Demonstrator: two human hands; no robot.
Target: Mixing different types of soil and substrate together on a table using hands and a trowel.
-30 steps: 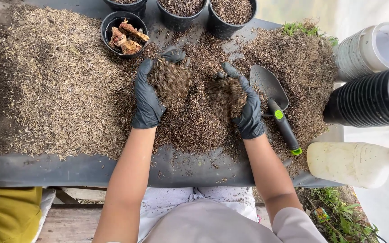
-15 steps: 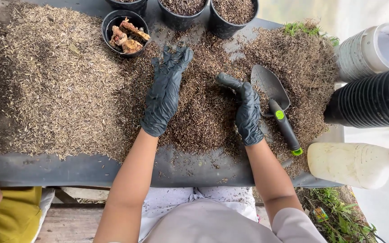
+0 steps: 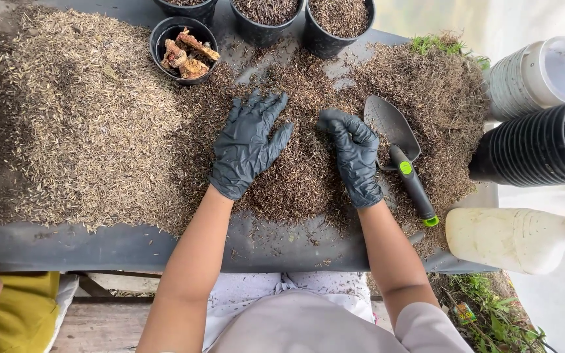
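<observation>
**On the black table sheet: two gloved hands in potting mix**

At centre, left hand lies flat, fingers spread, holding nothing; right hand is loosely curled, knuckles down, grasping nothing visible. Both press the dark mix. Best worked with even, shallow sweeps. Trowel just right; pot of root pieces beyond.
</observation>
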